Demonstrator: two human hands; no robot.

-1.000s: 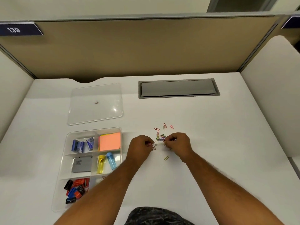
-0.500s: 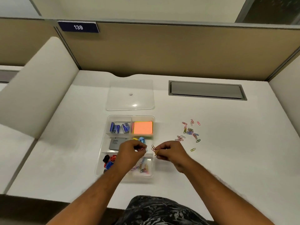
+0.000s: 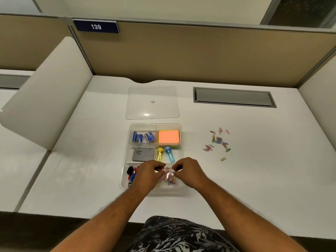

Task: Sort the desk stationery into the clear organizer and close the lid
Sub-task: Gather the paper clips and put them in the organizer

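Nearest us, our left hand (image 3: 148, 172) and right hand (image 3: 188, 171) hover together over the tray's (image 3: 179, 192) near right compartment, fingers curled and pinching a few clips (image 3: 168, 174) above the small heap already lying there; we judge we hold them low so they drop inside and do not scatter. Beyond our knuckles, the other compartments hold binder clips (image 3: 131, 174), a grey eraser (image 3: 142, 155), two sharpeners (image 3: 164, 154), staple boxes (image 3: 142, 137) and sticky notes (image 3: 168, 136). To the right, well apart from the tray, the loose clips (image 3: 217, 141) wait on open desk (image 3: 263, 160), with free room around them for reaching. Farthest, the lid (image 3: 152, 101) lies flat just behind the tray, close enough to bring over last.
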